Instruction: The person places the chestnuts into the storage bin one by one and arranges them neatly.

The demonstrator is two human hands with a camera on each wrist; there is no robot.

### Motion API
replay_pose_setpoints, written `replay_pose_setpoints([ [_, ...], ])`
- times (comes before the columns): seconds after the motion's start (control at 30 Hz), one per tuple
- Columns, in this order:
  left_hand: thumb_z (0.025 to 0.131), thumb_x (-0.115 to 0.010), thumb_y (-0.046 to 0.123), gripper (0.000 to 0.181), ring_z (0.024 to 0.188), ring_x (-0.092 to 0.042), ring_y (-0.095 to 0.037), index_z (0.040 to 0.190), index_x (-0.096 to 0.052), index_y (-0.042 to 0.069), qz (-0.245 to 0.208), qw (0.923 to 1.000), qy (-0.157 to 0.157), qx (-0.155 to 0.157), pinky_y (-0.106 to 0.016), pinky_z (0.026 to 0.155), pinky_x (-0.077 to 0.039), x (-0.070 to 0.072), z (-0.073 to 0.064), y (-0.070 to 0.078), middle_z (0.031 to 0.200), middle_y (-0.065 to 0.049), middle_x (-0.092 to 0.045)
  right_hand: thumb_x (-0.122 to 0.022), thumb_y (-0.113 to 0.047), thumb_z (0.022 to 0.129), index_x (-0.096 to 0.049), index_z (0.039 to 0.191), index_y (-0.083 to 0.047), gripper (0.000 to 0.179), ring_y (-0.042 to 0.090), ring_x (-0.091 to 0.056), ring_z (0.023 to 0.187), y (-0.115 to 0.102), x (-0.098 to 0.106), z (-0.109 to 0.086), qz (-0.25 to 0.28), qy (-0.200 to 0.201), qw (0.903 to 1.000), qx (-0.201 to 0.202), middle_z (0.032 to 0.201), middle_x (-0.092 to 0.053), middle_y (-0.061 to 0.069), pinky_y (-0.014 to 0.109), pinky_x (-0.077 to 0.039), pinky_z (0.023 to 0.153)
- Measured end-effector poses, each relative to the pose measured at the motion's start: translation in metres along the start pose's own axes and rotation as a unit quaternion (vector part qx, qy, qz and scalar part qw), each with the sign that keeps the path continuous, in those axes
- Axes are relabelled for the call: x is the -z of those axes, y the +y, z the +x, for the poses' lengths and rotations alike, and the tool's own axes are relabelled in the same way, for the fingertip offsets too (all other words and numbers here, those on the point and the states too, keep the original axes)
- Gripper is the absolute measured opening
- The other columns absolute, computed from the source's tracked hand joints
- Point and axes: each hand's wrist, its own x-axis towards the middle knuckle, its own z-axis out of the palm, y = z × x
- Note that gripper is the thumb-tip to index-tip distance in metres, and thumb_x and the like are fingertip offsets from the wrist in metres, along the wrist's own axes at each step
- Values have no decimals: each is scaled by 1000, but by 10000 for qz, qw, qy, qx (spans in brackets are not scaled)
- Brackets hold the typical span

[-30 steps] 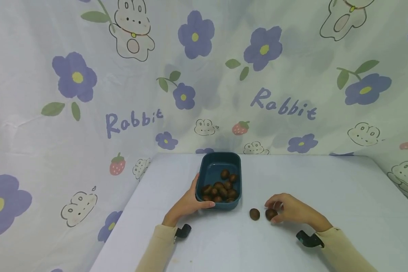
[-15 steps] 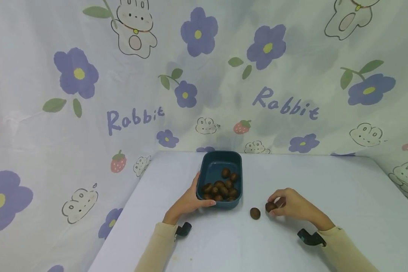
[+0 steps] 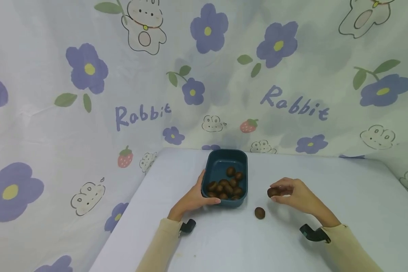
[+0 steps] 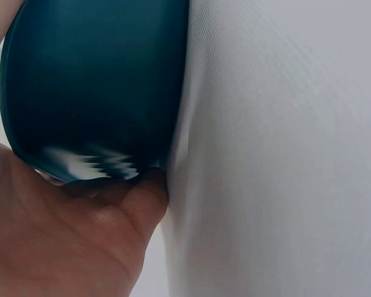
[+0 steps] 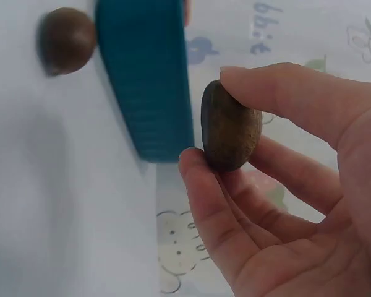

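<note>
My right hand (image 3: 297,194) pinches a brown chestnut (image 5: 230,127) between thumb and fingertips, above the white table. In the right wrist view its rough base patch faces the palm side. A second chestnut (image 3: 260,213) lies on the table, left of and nearer than the right hand. The dark teal rectangular box (image 3: 243,177) stands left of the right hand, with several chestnuts (image 3: 226,187) gathered mostly in its near half. My left hand (image 4: 68,229) grips the box's near left corner, thumb along the front and fingers up the left side.
The white-covered table (image 3: 238,241) runs back to a hanging cloth (image 3: 224,75) printed with purple flowers and rabbits. Each wrist carries a small black camera (image 3: 314,233). The box stands near the table's back edge.
My right hand has taken hold of the chestnut and lifted it off the table, away from the other one. The left hand keeps its hold on the box. The head view has shifted slightly.
</note>
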Motion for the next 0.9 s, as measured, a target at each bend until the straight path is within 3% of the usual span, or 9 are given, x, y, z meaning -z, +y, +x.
replay_pose_setpoints([
  [0.27, 72, -89, 60, 138, 155, -32, -34, 167, 7, 31, 231, 9995, 82, 196, -67, 122, -28, 2, -1, 1, 174, -8, -20, -84, -25, 88, -73, 121, -1, 42, 11, -75, 97, -23, -2, 29, 203, 46, 9981, -574, 117, -77, 16, 19, -59, 82],
  [0.6, 72, -88, 63, 139, 156, -32, -34, 167, 8, 29, 304, 9994, 68, 159, -65, 123, -29, 2, 0, -1, 173, -11, -20, -85, -26, 87, -78, 114, -7, 34, 16, -77, 90, -40, -22, 68, 299, 68, 9987, -405, 108, -79, 12, 27, -59, 80],
  [0.9, 74, -88, 59, 136, 155, -33, -32, 167, 7, 31, 197, 9997, 49, 134, -65, 123, -28, 1, -1, 0, 173, -7, -21, -84, -20, 87, -76, 114, -1, 34, 19, -78, 92, -48, -42, 97, 594, 24, 9977, -315, 109, -78, 16, 31, -62, 82],
])
